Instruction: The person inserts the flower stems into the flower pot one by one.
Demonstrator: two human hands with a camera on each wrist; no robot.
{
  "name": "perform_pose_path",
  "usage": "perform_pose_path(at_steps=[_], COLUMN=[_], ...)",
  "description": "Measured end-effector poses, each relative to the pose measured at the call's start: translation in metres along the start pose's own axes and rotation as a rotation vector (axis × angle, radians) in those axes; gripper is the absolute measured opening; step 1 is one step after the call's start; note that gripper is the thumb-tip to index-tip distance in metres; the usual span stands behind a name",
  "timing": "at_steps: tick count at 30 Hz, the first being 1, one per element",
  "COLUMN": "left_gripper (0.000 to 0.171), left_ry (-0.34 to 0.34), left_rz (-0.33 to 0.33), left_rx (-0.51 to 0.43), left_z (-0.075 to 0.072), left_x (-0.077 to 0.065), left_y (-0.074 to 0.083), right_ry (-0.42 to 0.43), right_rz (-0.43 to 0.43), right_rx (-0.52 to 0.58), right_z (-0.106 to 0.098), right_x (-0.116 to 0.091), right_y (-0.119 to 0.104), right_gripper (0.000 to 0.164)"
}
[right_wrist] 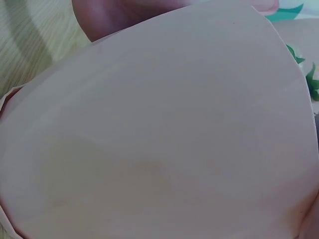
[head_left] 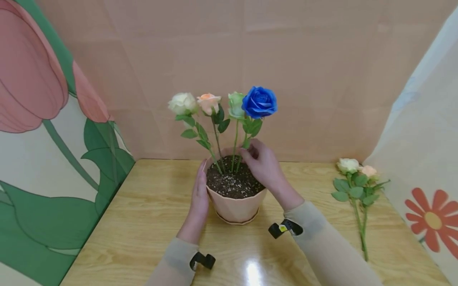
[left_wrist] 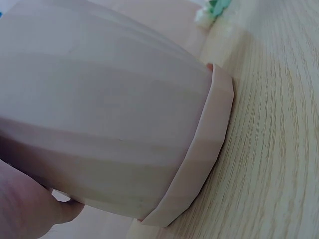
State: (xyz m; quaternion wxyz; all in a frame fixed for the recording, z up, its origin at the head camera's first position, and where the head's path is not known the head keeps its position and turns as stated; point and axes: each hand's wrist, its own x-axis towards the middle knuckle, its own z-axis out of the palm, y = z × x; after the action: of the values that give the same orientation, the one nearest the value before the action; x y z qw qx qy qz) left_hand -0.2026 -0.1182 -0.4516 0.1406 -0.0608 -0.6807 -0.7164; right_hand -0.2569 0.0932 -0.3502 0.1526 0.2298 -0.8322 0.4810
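A pale pink flowerpot (head_left: pixel 236 206) filled with dark soil (head_left: pixel 234 188) stands mid-table. In it, from left to right, are a white rose (head_left: pixel 183 103), a peach rose (head_left: pixel 208 104), a pale green rose (head_left: pixel 235 105) and a blue rose (head_left: pixel 260 102). My right hand (head_left: pixel 262 165) pinches the blue rose's stem low down, over the pot's back right rim; its fingertips are partly hidden. Flat against the pot's left side rests my left hand (head_left: pixel 201 192), fingers fairly straight. The pot's wall (left_wrist: pixel 109 99) fills much of the left wrist view, and its wall (right_wrist: pixel 164 114) the right wrist view.
Two more roses (head_left: pixel 358 190), white and peach, lie on the right of the wooden table (head_left: pixel 143 222). A saucer (left_wrist: pixel 199 154) sits under the pot. Behind hangs a pink cloth (head_left: pixel 307 59), with flower-printed cloth (head_left: pixel 433 167) at the sides.
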Motion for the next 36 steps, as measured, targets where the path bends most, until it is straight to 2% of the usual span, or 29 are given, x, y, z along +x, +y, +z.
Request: perform_pose_path(at_steps=[8, 17, 23, 26, 30, 36], left_gripper=[0.066, 0.065, 0.067, 0.067, 0.066, 0.065], left_ry=[-0.007, -0.012, -0.007, -0.009, -0.010, -0.004], left_rz=[-0.007, -0.011, -0.012, -0.009, -0.017, -0.010], left_rx=[0.000, -0.007, 0.014, 0.010, 0.006, -0.010], left_z=[0.001, 0.001, 0.001, 0.001, 0.000, 0.000], left_x=[0.000, 0.000, -0.001, -0.001, -0.002, -0.002], left_y=[-0.001, 0.001, 0.000, 0.000, 0.000, 0.001], right_ry=[0.046, 0.044, 0.027, 0.028, 0.050, 0.085], right_rz=[0.000, -0.016, 0.014, 0.032, 0.056, 0.103], right_rx=[0.078, 0.014, 0.010, 0.046, 0.084, 0.081], right_z=[-0.001, -0.003, -0.002, -0.002, -0.004, -0.016], right_x=[-0.001, 0.002, 0.001, 0.001, -0.002, -0.009], right_y=[0.002, 0.000, 0.000, 0.000, -0.001, -0.002], right_gripper=[0.013, 0.016, 0.014, 0.016, 0.020, 0.029])
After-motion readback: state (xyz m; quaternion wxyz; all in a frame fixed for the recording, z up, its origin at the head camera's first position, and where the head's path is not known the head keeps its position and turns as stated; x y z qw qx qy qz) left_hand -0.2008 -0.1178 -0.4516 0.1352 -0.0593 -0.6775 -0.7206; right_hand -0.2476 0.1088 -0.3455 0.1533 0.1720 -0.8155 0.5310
